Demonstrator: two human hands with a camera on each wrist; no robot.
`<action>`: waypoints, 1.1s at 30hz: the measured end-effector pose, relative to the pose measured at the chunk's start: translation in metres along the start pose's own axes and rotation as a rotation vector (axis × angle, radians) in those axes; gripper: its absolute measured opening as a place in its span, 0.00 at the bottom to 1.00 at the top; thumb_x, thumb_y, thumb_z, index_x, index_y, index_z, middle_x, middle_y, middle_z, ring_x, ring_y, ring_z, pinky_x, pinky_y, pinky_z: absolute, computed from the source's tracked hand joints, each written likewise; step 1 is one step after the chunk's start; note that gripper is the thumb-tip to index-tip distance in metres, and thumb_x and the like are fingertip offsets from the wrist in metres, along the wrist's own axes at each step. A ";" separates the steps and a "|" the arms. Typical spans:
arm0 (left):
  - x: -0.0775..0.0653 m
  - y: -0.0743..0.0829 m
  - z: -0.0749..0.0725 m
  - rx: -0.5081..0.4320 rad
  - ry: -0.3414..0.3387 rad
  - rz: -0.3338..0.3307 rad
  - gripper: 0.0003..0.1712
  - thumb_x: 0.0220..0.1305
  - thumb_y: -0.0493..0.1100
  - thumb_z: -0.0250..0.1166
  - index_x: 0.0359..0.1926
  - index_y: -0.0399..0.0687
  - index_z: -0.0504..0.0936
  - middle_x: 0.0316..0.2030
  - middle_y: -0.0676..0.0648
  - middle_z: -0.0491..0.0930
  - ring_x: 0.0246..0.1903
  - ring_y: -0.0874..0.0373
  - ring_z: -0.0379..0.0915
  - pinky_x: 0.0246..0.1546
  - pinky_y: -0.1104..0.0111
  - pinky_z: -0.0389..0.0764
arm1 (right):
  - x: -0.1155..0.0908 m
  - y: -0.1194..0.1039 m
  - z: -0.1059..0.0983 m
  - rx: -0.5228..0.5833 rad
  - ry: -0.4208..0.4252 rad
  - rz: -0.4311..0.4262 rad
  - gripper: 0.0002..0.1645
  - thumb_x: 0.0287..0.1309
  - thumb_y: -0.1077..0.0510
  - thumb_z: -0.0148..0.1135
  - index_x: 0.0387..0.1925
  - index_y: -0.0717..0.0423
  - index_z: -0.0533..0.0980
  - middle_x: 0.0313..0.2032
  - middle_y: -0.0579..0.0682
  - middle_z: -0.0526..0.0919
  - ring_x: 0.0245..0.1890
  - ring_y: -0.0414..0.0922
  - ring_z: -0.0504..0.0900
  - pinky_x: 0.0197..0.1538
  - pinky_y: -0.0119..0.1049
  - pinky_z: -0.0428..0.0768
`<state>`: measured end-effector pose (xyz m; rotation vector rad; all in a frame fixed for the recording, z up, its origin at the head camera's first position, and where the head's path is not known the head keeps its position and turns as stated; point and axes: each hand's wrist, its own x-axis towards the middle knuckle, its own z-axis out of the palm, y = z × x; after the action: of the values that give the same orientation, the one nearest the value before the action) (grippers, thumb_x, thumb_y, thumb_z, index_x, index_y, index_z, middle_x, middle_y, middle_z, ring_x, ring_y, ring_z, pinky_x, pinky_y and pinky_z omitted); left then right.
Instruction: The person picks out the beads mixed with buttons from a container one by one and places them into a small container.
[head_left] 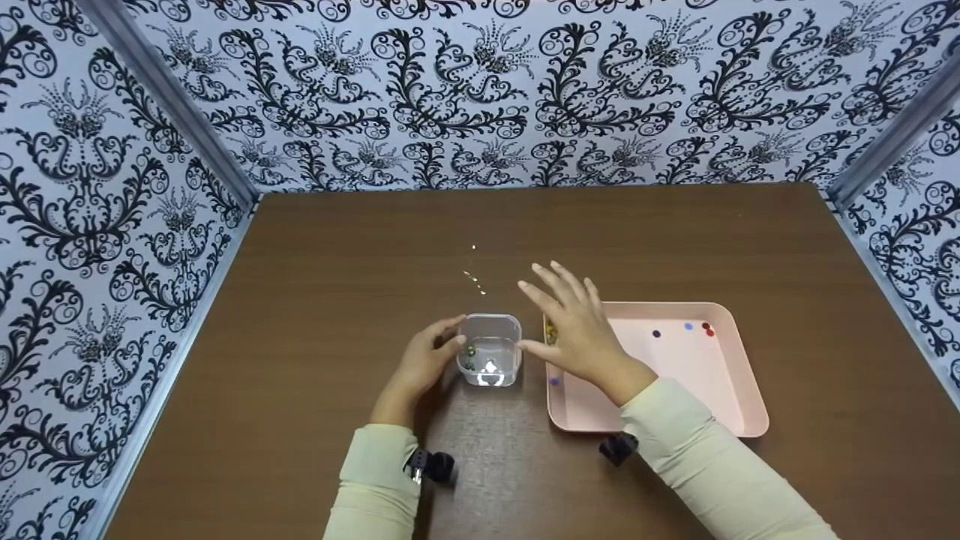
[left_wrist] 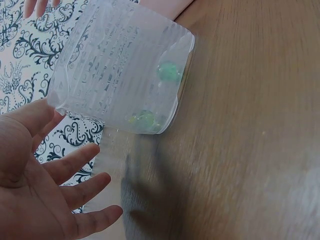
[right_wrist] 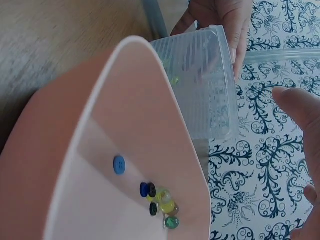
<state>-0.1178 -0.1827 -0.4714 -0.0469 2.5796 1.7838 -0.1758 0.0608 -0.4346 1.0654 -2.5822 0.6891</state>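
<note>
A clear plastic container (head_left: 490, 349) stands on the table with green marbles (left_wrist: 169, 71) inside. At its left rim is my left hand (head_left: 424, 360), the thumb and index finger touching the edge. The left hand's other fingers (left_wrist: 82, 162) are spread apart and hold nothing. My right hand (head_left: 577, 334) hovers over the left side of a pink tray (head_left: 739, 375), fingers spread and empty. In the right wrist view, its thumb points toward the container but is apart from it. Yellow and green marbles (right_wrist: 167, 205) lie in the tray among dark buttons (right_wrist: 144, 189).
Blue (head_left: 688, 326), dark purple (head_left: 656, 334) and red (head_left: 709, 332) buttons lie farther right in the tray. Small bright glints (head_left: 474, 280) show on the brown table (head_left: 337, 255) beyond the container. Patterned walls (head_left: 487, 90) enclose the table at the back and sides.
</note>
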 end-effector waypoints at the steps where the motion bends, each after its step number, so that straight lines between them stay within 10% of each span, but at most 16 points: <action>1: 0.000 0.000 0.000 0.004 -0.001 0.002 0.22 0.66 0.35 0.59 0.60 0.34 0.75 0.56 0.32 0.76 0.60 0.40 0.70 0.64 0.52 0.66 | 0.000 0.001 -0.001 -0.001 0.001 0.003 0.49 0.45 0.40 0.73 0.67 0.49 0.66 0.70 0.52 0.61 0.72 0.56 0.54 0.65 0.70 0.53; 33: 0.002 -0.003 0.000 -0.003 0.002 -0.020 0.22 0.66 0.36 0.59 0.60 0.35 0.74 0.57 0.34 0.76 0.60 0.41 0.70 0.64 0.52 0.66 | -0.007 0.027 -0.016 0.072 0.092 0.132 0.46 0.45 0.48 0.74 0.66 0.54 0.68 0.69 0.54 0.64 0.70 0.56 0.58 0.66 0.67 0.54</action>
<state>-0.1193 -0.1836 -0.4744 -0.0746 2.5684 1.7825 -0.1898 0.0898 -0.4327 0.8683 -2.5831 0.8482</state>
